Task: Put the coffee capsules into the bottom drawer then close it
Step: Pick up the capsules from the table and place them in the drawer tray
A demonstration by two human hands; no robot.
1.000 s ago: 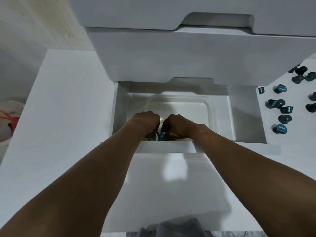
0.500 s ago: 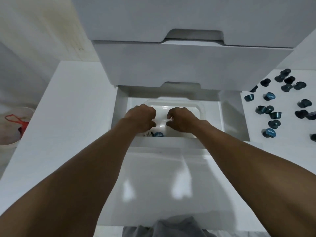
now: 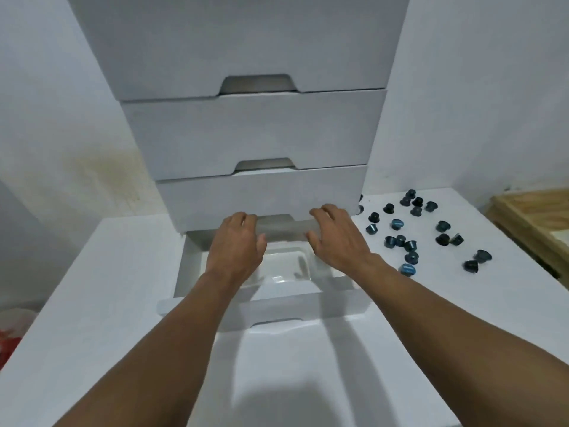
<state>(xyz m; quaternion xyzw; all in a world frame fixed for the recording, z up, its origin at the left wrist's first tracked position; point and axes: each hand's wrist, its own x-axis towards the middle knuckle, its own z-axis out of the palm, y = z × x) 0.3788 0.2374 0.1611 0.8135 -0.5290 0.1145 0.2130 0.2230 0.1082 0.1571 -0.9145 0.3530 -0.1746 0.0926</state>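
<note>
The bottom drawer [image 3: 308, 298] of a white drawer unit stands pulled out toward me. A clear plastic tray [image 3: 286, 266] lies inside it; no capsules show in the visible part. My left hand [image 3: 235, 251] and my right hand [image 3: 337, 238] hover above the drawer, fingers relaxed and spread, holding nothing. Their fingertips reach near the front of the drawer above. Several dark blue coffee capsules [image 3: 409, 245] lie scattered on the white tabletop to the right of the unit.
The white drawer unit [image 3: 255, 134] has more drawers stacked above, all closed. White tabletop [image 3: 92, 303] stretches left and in front. A wooden crate [image 3: 535, 223] sits at far right; something red [image 3: 6, 343] lies low at far left.
Both hands have lifted out of the tray from curled to spread, holding nothing. The capsules seen under them earlier are out of sight. My view has tilted up, showing more drawers.
</note>
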